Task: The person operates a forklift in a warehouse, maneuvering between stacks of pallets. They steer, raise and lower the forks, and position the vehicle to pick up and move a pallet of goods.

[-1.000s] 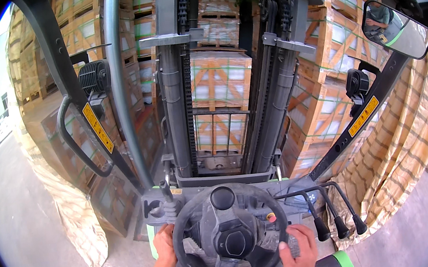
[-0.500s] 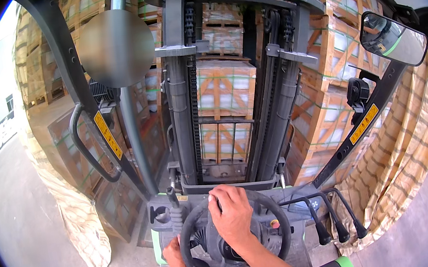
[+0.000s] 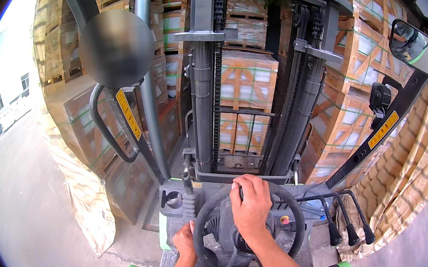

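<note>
A black steering wheel (image 3: 201,211) of a forklift stands before me. My right hand (image 3: 251,204) is closed over the top of its rim, fingers curled forward, with a bit of dark knob showing beside the thumb. Just left of the rim, my left hand (image 3: 184,242) is closed with the thumb pointing up; what lies inside its fingers is hidden. Above that hand rises an upright lever with a ribbed grey boot (image 3: 189,204). Three black-knobbed control levers (image 3: 352,234) stick out right of the wheel, with neither hand on them.
Ahead is the forklift's mast (image 3: 204,97). Past it stand stacked wooden crates (image 3: 247,78), with more crate stacks (image 3: 339,117) at the right and left. Striped tarps (image 3: 408,172) hang at both sides. A mirror (image 3: 419,50) sits at the upper right; pavement (image 3: 24,212) lies at left.
The whole view has shifted and tilted, so the wheel, mast and crates appear farther right. Both hands keep their places at the wheel.
</note>
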A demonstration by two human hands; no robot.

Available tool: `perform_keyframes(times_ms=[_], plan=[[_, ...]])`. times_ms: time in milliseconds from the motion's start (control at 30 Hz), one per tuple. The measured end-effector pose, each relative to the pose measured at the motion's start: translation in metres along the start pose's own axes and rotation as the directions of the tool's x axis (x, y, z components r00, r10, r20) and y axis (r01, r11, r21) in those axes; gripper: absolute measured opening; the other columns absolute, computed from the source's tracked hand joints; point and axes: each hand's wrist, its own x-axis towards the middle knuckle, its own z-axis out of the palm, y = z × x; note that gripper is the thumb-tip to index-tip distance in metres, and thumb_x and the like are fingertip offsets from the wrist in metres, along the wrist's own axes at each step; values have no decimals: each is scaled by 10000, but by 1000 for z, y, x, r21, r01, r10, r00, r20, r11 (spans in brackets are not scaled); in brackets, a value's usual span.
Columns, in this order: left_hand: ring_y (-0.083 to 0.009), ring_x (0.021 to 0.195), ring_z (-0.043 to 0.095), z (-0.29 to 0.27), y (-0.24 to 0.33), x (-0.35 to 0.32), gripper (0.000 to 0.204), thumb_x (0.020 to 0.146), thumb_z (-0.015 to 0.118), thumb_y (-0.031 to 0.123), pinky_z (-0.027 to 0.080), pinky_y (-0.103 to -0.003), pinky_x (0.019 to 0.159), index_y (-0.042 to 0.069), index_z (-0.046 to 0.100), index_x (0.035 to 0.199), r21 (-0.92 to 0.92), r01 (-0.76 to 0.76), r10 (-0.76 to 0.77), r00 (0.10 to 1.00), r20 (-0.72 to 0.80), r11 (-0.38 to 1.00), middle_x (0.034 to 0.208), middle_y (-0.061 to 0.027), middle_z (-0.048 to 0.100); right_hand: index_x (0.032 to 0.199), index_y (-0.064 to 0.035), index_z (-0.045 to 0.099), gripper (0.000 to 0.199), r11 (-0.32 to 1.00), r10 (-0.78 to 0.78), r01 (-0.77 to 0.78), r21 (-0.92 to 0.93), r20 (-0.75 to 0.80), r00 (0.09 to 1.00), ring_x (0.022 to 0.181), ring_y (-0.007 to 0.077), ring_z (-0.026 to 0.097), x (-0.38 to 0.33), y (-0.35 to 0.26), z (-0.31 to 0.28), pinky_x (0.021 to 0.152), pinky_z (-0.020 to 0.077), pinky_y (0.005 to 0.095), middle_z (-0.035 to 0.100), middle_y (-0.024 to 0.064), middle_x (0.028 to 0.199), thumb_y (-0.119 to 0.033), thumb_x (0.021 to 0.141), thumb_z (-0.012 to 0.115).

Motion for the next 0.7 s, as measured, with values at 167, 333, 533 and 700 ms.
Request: perform_keyframes(times_ms=[167,333,533,700], plan=[[-389,500,554,-5,14,3,447,999,603,303,413,-456,496,24,587,650,31,-11,11,1000,1,999,581,-198,554,943,-90,679,160,1000,1,-1,-12,10,1000,846,270,611,1,-1,0,705,543,390,640,16,993,-40,803,738],[-394,545,591,-10,22,4,423,997,602,295,431,-465,505,37,605,662,81,-4,4,1000,0,997,625,-190,594,945,-68,675,144,1000,-21,21,6,29,999,875,292,607,0,-1,2,735,530,404,637,45,1007,-36,812,719],[-378,594,650,-17,30,-2,342,975,621,292,497,-473,528,68,662,720,116,-39,47,997,-62,992,669,-171,651,974,-41,648,114,997,-55,48,53,144,988,941,339,596,-7,-17,0,816,493,446,630,107,1023,-28,862,661],[-364,623,660,-11,34,0,321,977,623,261,518,-457,534,60,660,730,115,-64,67,997,-25,991,730,-149,672,1008,-1,634,87,991,-104,82,105,224,969,965,358,582,-19,-34,5,806,477,464,617,139,1045,-47,941,604]])
